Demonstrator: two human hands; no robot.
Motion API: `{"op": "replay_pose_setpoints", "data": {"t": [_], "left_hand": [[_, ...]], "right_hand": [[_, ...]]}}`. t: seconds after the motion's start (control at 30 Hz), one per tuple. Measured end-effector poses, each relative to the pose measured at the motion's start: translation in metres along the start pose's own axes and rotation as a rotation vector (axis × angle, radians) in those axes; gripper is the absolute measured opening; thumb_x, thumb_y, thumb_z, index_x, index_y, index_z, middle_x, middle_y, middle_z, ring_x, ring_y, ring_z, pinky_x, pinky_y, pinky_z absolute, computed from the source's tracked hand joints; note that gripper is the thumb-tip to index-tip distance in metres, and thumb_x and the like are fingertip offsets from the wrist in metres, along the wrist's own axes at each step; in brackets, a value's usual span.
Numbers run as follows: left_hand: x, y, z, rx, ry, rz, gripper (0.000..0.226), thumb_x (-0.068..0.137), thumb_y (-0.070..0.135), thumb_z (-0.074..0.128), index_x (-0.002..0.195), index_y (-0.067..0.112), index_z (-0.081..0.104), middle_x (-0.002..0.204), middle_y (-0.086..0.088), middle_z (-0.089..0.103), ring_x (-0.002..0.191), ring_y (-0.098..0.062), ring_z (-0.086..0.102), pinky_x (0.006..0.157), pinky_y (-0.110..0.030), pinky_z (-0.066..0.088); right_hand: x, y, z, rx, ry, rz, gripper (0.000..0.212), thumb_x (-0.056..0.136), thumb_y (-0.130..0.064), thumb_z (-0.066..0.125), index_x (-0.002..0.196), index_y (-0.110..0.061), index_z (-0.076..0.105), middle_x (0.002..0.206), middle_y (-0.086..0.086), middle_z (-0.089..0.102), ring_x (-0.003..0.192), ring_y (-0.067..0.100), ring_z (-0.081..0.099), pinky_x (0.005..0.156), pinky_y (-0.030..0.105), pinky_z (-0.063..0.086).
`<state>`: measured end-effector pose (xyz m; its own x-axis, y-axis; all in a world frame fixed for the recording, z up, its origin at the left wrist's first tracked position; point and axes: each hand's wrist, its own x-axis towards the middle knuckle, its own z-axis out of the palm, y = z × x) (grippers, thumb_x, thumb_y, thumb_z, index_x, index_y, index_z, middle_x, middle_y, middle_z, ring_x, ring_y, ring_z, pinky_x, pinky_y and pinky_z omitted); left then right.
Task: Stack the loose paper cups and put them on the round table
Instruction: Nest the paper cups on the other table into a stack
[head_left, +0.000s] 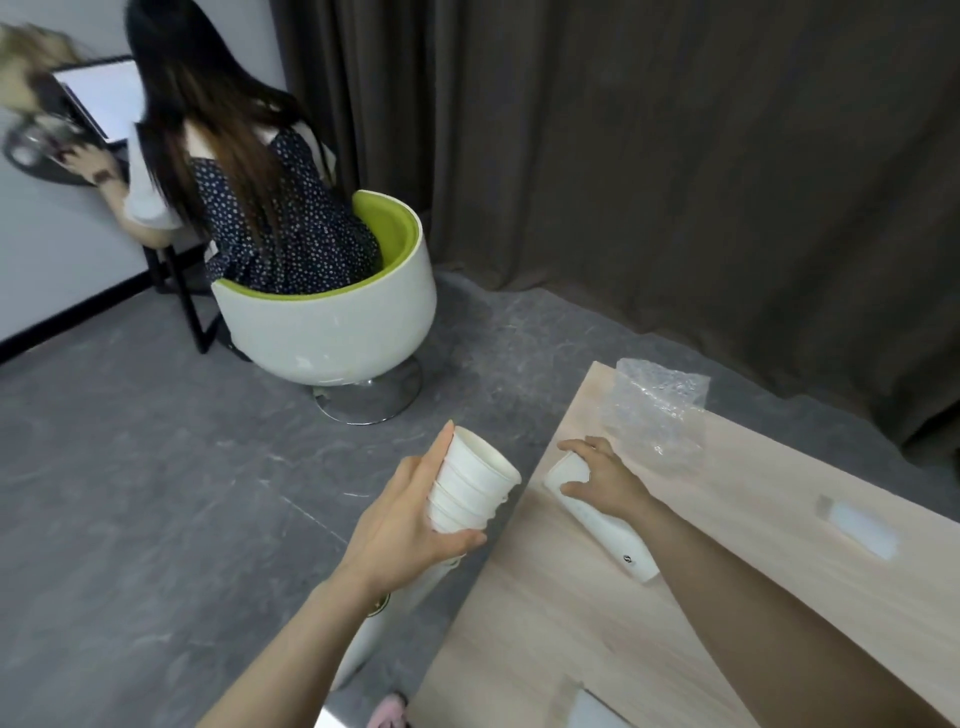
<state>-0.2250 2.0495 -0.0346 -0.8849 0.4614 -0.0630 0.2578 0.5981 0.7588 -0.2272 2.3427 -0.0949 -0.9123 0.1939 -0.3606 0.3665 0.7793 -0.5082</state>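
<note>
1. While the left hand holds a nested stack of paper cups out over the grey floor, just beside the edge of the wooden counter, the right hand has its fingers curled round the open end of a second sleeve of cups that lies on its side on that counter.
2. The step in hand looks like gathering: one stack is already in the left grip, thumb below and fingers along its side, and the right grip is closing on the lying sleeve, not yet lifting it.
3. The next move likely calls for raising the lying sleeve off the counter, turning it to line up with the held stack, and sliding one into the other mouth to base without crushing the thin rims.
4. The held cups are plain white, tilted with the open mouth pointing up and away; several rolled rims show stepped one below another. A longer white tube hangs below the left hand, partly hidden by the forearm.
5. The lying sleeve is white too, with a small dark mark near its closer end.
6. A crumpled clear plastic wrapper sits on the counter's far corner, near the right hand.
</note>
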Motion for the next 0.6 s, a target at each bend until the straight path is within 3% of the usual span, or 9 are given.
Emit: {"op": "replay_pose_setpoints", "data": {"t": [0.17,0.3,0.47,0.6], "left_hand": [[-0.002,-0.002,0.000,0.005,-0.006,-0.005,0.111,0.061,0.061,0.073,0.135,0.069,-0.009,0.124,0.026,0.037,0.108,-0.002,0.049,0.078,-0.030,0.044],[0.000,0.003,0.003,0.009,-0.029,0.016,0.111,0.061,0.062,0.072,0.134,0.070,-0.011,0.123,0.025,0.036,0.108,-0.003,0.048,0.078,-0.030,0.046],[0.005,0.010,0.009,0.004,-0.054,0.056,0.112,0.063,0.060,0.075,0.135,0.069,-0.010,0.120,0.026,0.037,0.104,-0.001,0.049,0.072,-0.023,0.043],[0.008,0.016,0.017,-0.004,-0.082,0.091,0.111,0.063,0.060,0.075,0.135,0.070,-0.009,0.118,0.027,0.037,0.102,-0.002,0.050,0.072,-0.024,0.044]], "right_hand": [[-0.005,-0.001,-0.002,0.040,0.018,-0.017,0.033,0.078,-0.015,0.071,0.109,-0.022,0.059,0.136,-0.002,0.038,0.126,0.021,0.039,0.099,0.036,0.038],[-0.014,0.002,-0.005,0.085,0.036,-0.015,0.019,0.078,-0.010,0.070,0.083,-0.024,0.058,0.114,-0.001,0.051,0.119,0.021,0.044,0.100,0.034,0.038],[-0.028,0.008,-0.019,0.153,0.110,-0.005,0.019,0.076,-0.008,0.074,0.077,-0.021,0.059,0.106,0.006,0.058,0.119,0.023,0.044,0.101,0.031,0.036],[-0.048,0.011,-0.036,0.134,0.205,0.013,0.019,0.077,-0.017,0.076,0.079,-0.026,0.059,0.104,-0.006,0.059,0.123,0.003,0.031,0.102,0.026,0.016]]}}
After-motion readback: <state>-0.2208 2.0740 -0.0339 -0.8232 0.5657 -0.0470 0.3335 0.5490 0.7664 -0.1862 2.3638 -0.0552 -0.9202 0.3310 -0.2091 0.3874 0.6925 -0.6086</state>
